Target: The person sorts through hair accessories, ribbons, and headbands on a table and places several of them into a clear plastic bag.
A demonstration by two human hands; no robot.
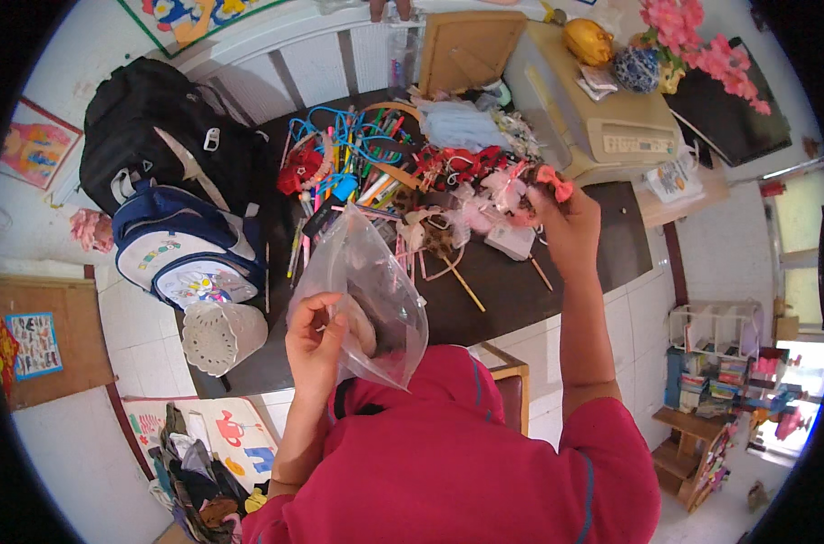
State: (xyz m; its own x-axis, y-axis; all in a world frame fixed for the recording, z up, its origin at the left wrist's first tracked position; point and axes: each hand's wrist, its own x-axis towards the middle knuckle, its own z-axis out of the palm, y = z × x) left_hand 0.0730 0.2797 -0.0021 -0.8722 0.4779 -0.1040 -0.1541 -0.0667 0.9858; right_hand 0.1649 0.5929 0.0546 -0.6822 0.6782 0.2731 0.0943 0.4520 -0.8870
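Observation:
My left hand (318,343) pinches the side of a clear plastic bag (384,285), which hangs over the table's front edge. Something pale and ring-shaped lies low in the bag, blurred by the plastic. To the right, my right hand (576,228) is closed on a hair accessory with a coral bow (554,183), raised over the pile. Beside it are pale pink hair bows (503,190), partly covered by my fingers, and red hair ornaments (456,163). A small white box (510,241) sits just below them.
Pens and markers (371,156) lie heaped with a blue cord on the dark table (514,292). A black backpack (160,129), a blue-and-white school bag (187,251) and a perforated white basket (225,336) stand left. A beige printer (588,115) stands back right; a chair (517,387) is below.

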